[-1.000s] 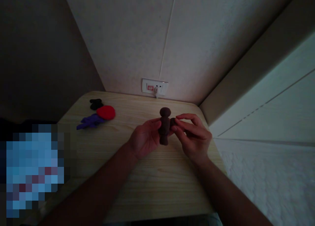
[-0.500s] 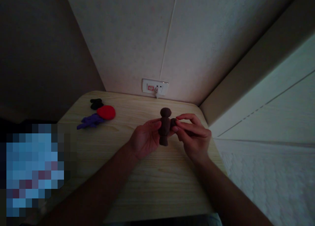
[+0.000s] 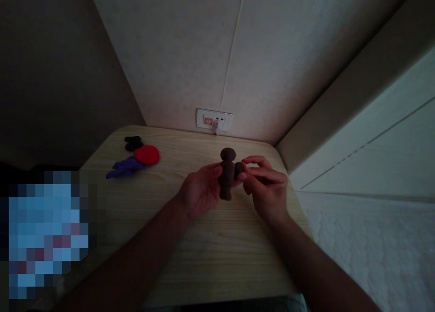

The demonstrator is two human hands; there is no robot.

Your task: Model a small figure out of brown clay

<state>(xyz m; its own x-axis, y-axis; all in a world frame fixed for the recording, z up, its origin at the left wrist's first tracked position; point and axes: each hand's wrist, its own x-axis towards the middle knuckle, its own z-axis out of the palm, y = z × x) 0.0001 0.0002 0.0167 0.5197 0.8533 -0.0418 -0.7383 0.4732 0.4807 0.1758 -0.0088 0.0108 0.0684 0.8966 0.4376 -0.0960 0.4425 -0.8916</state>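
A dark brown clay figure with a round head stands upright above the light wooden table. My left hand grips its body from the left, fingers curled around it. My right hand pinches a small brown clay lump against the figure's right side, thumb and fingers pressed together.
At the table's far left lie a red clay disc, a purple clay piece and a black clay piece. A wall socket sits behind the table. A white quilted surface lies to the right.
My right hand's fingers have closed in tighter on the small lump at the figure's side. The figure and left hand have barely moved.
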